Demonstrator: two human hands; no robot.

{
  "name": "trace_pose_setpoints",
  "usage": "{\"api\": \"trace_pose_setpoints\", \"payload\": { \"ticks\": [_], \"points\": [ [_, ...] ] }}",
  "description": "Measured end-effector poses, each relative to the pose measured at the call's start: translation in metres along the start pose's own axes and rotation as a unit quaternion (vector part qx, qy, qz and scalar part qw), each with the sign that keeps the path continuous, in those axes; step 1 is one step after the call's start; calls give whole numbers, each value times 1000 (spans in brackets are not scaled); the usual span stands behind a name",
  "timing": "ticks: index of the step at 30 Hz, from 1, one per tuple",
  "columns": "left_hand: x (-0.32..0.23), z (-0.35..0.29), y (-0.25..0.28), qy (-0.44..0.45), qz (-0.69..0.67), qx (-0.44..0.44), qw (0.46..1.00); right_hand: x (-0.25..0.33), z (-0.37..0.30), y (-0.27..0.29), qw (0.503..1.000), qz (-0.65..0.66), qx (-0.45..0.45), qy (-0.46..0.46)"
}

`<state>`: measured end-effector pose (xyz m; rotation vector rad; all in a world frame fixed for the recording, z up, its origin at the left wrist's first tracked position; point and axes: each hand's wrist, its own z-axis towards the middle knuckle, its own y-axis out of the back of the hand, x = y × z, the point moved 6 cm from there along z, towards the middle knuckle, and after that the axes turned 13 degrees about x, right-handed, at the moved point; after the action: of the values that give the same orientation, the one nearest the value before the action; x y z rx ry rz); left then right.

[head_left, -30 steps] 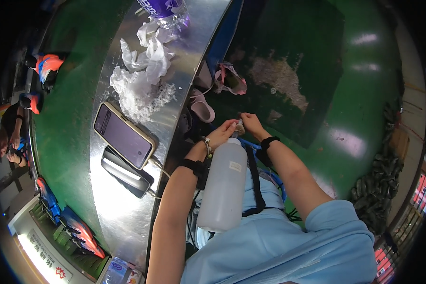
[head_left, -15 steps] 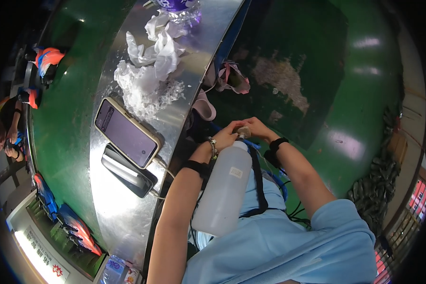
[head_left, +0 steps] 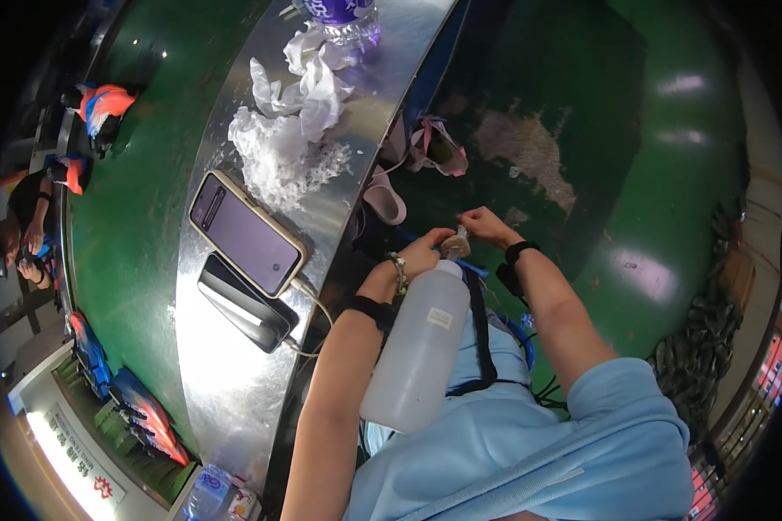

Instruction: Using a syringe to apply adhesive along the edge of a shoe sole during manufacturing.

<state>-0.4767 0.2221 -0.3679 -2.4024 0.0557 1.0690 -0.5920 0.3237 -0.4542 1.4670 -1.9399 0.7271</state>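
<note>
A large translucent white bottle (head_left: 415, 347) with a small label leans against my front, its neck pointing away from me. At its neck is a small tan, roundish piece (head_left: 453, 247) with a bit of clear film (head_left: 462, 230) rising from it. My left hand (head_left: 423, 252) is closed, thumb and finger pinching the tan piece from the left. Further right, my right hand (head_left: 491, 227) is closed in a pinch at the tip of the clear film. What lies inside its curled fingers is hidden.
On the metal bench (head_left: 235, 408) at left lie a phone (head_left: 248, 233), a dark device (head_left: 245, 304) with a cable, crumpled white paper (head_left: 295, 130) and a plastic bottle (head_left: 343, 22). Pink shoes (head_left: 439, 148) stand under its edge. Another person's hands (head_left: 35, 239) work at far left.
My right hand has moved away from my left, and clear film now shows between them. The whole view has shifted slightly; the bottle stays against my front.
</note>
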Motion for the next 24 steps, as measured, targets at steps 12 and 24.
{"api": "trace_pose_setpoints", "payload": {
  "ticks": [12, 24],
  "points": [
    [-2, 0, 0, -50, -57, 5, 997, 0, -7, 0, 997, 6, -75, 8],
    [16, 9, 7, -31, -13, 7, 999, -3, -12, -8, 994, -65, -82, -16]
  ]
}}
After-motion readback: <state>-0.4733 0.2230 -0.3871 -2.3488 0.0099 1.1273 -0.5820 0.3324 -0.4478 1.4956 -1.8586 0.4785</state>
